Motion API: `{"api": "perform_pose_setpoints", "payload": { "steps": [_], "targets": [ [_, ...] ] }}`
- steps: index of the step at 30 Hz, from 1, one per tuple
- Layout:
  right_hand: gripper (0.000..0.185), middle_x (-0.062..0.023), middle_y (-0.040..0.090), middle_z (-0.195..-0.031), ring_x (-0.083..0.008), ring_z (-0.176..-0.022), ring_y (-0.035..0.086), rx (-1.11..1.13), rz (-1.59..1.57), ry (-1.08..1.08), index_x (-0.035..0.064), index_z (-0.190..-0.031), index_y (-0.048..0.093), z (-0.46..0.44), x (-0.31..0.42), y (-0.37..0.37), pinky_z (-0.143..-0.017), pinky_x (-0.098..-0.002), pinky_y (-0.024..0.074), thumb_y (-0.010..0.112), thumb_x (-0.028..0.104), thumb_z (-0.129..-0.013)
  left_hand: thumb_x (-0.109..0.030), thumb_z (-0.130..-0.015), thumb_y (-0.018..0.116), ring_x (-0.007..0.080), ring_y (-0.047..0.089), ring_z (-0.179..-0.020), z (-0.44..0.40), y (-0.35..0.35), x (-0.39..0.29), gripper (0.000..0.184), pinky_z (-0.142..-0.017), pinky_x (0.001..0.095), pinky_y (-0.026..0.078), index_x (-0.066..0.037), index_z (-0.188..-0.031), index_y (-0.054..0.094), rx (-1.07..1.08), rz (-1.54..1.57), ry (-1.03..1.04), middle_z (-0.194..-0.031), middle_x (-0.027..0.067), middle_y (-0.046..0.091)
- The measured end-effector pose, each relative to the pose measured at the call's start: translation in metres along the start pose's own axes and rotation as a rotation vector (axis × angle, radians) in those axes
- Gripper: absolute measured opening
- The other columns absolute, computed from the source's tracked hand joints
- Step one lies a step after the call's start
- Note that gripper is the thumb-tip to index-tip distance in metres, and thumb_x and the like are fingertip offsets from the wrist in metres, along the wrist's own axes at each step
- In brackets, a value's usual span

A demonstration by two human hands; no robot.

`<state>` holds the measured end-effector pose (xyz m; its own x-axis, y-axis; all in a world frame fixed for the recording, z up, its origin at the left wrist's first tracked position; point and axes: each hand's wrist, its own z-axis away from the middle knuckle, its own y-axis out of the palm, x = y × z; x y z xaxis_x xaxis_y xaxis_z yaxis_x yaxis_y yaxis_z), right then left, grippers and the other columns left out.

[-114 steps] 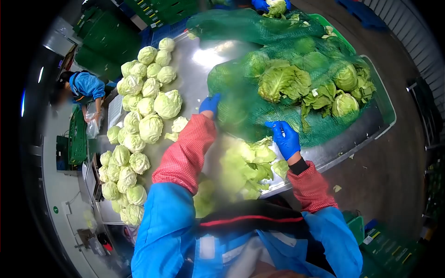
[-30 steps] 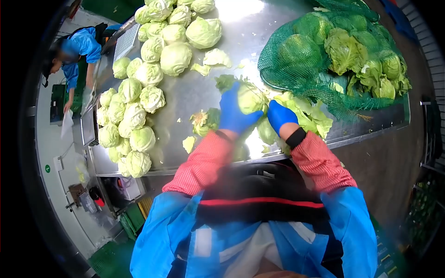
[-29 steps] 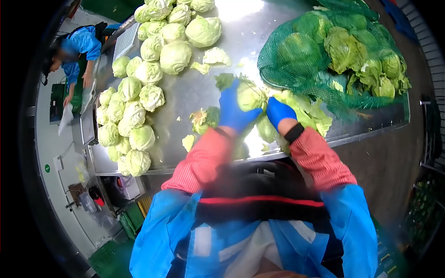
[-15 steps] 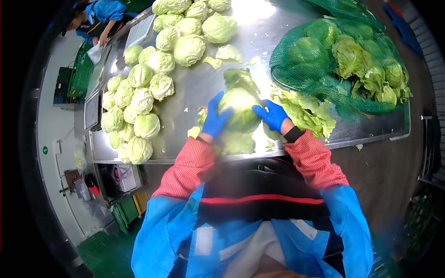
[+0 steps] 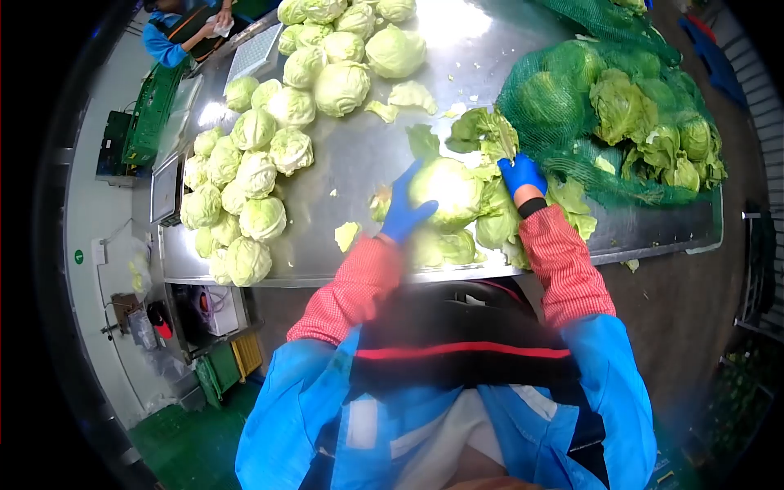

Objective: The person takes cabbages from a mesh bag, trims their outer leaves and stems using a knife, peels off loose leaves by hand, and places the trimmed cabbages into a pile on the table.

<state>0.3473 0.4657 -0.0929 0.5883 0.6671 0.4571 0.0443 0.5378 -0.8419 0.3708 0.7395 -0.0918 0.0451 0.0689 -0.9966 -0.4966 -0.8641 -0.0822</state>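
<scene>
A pale green cabbage (image 5: 447, 192) sits at the near side of the metal table, between my hands. My left hand (image 5: 404, 208), in a blue glove, lies along its left side with fingers stretched and thumb apart; slight blur hides how firmly it touches. To the right, my gloved right hand (image 5: 523, 174) is closed on cabbage leaves (image 5: 492, 135), which stand away from the head. Loose outer leaves (image 5: 498, 220) lie below that hand, beside the cabbage. Another leafy piece (image 5: 445, 247) is at the table's front edge.
Trimmed cabbages (image 5: 256, 174) are piled on the left and far side of the metal table (image 5: 343, 163). A green net bag (image 5: 539, 98) of cabbages fills the right. Leaf scraps (image 5: 347, 236) lie about. Past the far left corner, a co-worker (image 5: 192, 33) holds something white.
My right hand has moved right and up with leaves pulled away from the cabbage. My left hand has shifted slightly right, still beside the head. The co-worker's hands have moved.
</scene>
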Motion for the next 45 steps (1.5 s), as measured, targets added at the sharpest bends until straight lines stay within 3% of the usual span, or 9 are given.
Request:
{"api": "perform_pose_setpoints", "payload": {
  "steps": [5, 7, 13, 19, 23, 31, 36, 40, 45],
  "targets": [
    [0.091, -0.0261, 0.061, -0.111, -0.0368, -0.103, 0.06, 0.258, -0.238, -0.164, 0.0016, -0.134, 0.041, 0.063, 0.04, -0.028, -0.086, -0.0431, 0.0468, 0.056, 0.068, -0.075, -0.022, -0.074, 0.079, 0.0229, 0.055, -0.106, 0.021, 0.015, -0.034, 0.06, -0.091, 0.0338, 0.047, -0.005, -0.12, 0.045, -0.339, 0.222, -0.429, -0.123, 0.0093, 0.049],
    [0.092, -0.0246, 0.061, -0.112, -0.0359, -0.103, 0.06, 0.343, -0.167, -0.208, 0.0034, -0.136, 0.04, 0.079, 0.05, -0.036, -0.087, -0.042, 0.0471, 0.057, 0.068, -0.074, -0.022, -0.072, 0.081, 0.0237, 0.055, -0.106, 0.017, -0.001, -0.046, 0.058, -0.09, 0.0339, 0.047, -0.006, -0.116, 0.047, -0.226, -0.183, -0.411, -0.121, 0.0101, 0.05],
    [0.082, -0.0206, 0.064, -0.106, -0.0365, -0.096, 0.062, 0.342, 0.078, -0.237, 0.0057, -0.137, 0.041, 0.087, 0.065, -0.05, -0.082, -0.0427, 0.0492, 0.061, 0.055, -0.074, -0.027, -0.073, 0.079, 0.0219, 0.05, -0.113, -0.031, -0.009, -0.066, 0.068, -0.1, 0.0342, 0.038, -0.012, -0.132, 0.049, 0.262, -0.419, 0.039, -0.119, 0.0097, 0.051],
    [0.062, -0.02, 0.066, -0.096, -0.0365, -0.089, 0.063, 0.228, -0.083, -0.223, 0.0032, -0.12, 0.053, 0.082, 0.033, -0.037, -0.079, -0.0427, 0.0501, 0.061, 0.044, -0.075, -0.028, -0.071, 0.079, 0.0236, 0.05, -0.114, -0.028, 0.01, -0.08, 0.065, -0.099, 0.0341, 0.039, -0.014, -0.129, 0.052, 0.234, -0.534, 0.014, -0.119, 0.0105, 0.049],
    [0.046, -0.0207, 0.066, -0.094, -0.0378, -0.088, 0.063, 0.225, -0.199, -0.109, 0.007, -0.11, 0.06, 0.064, 0.01, -0.031, -0.078, -0.0431, 0.0498, 0.059, 0.037, -0.076, -0.025, -0.072, 0.08, 0.0229, 0.049, -0.114, -0.025, -0.008, -0.059, 0.066, -0.099, 0.0346, 0.039, -0.011, -0.129, 0.05, 0.266, -0.555, 0.313, -0.121, 0.0107, 0.049],
    [0.041, -0.0209, 0.065, -0.098, -0.0392, -0.091, 0.062, -0.007, -0.058, -0.01, 0.0116, -0.114, 0.057, 0.036, -0.001, -0.001, -0.077, -0.0465, 0.0489, 0.061, 0.039, -0.083, -0.024, -0.072, 0.081, 0.0217, 0.051, -0.111, 0.003, -0.007, -0.007, 0.071, -0.091, 0.036, 0.047, 0.0, -0.125, 0.039, -0.245, 0.02, -0.249, -0.124, 0.0121, 0.049],
    [0.101, -0.0231, 0.061, -0.115, -0.0367, -0.103, 0.06, 0.216, -0.131, -0.157, 0.0061, -0.142, 0.029, 0.076, 0.055, -0.049, -0.087, -0.0416, 0.0471, 0.059, 0.071, -0.071, -0.03, -0.072, 0.081, 0.0237, 0.054, -0.106, 0.019, -0.005, -0.037, 0.071, -0.075, 0.0417, 0.055, -0.008, -0.125, 0.039, -0.302, 0.0, -0.802, -0.12, 0.0107, 0.05],
    [0.088, -0.0182, 0.061, -0.117, -0.0346, -0.103, 0.061, 0.266, -0.019, -0.295, 0.0096, -0.139, 0.037, 0.088, 0.078, -0.037, -0.089, -0.0395, 0.0473, 0.061, 0.061, -0.072, -0.029, -0.066, 0.084, 0.0272, 0.044, -0.119, -0.006, -0.019, -0.061, 0.096, -0.102, 0.0369, 0.037, -0.008, -0.141, 0.029, -0.049, -0.448, 0.173, -0.129, 0.0127, 0.044],
    [0.034, -0.0173, 0.066, -0.098, -0.0372, -0.09, 0.062, 0.109, -0.061, -0.108, 0.0158, -0.106, 0.063, 0.038, -0.002, 0.007, -0.076, -0.0443, 0.0493, 0.053, 0.04, -0.085, -0.031, -0.062, 0.084, 0.0281, 0.046, -0.119, -0.019, -0.019, -0.053, 0.089, -0.102, 0.0399, 0.038, -0.006, -0.136, 0.042, 0.224, -0.357, -0.023, -0.13, 0.0173, 0.044]
  ]
}}
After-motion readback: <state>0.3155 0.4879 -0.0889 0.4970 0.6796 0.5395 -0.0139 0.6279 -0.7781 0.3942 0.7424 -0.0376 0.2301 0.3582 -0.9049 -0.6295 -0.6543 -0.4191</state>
